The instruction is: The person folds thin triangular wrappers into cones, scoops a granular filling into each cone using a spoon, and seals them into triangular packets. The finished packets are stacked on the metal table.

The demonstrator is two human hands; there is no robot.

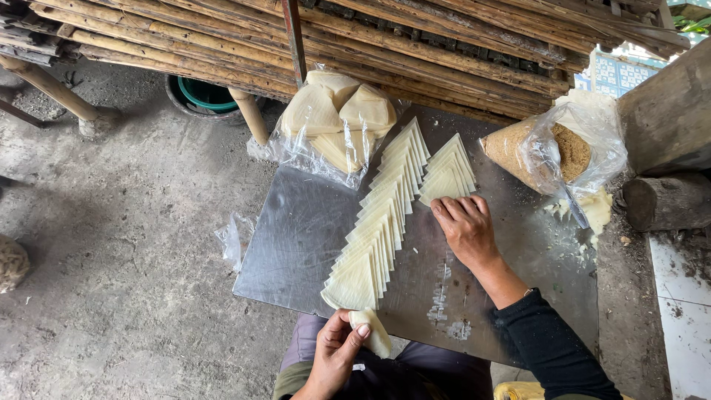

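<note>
A long fanned row of pale triangular dough wrappers [381,218] lies on a metal sheet [296,237]. A shorter fan of wrappers [449,170] lies to its right. My right hand [464,226] rests flat on the sheet, its fingertips touching the short fan's near end. Below the sheet's front edge, my left hand [333,355] grips a folded wrapper [372,333]. A clear bag of stacked wrappers [337,118] sits at the sheet's far edge. At the far right, an open plastic bag holds brown crumbly filling [552,152].
Bamboo poles [355,37] form a low rack beyond the sheet, with a green bucket [206,95] beneath it. A loose scrap of plastic [233,237] lies on the concrete floor at left. Wooden logs [666,200] lie at right. White paste smears [444,296] mark the sheet.
</note>
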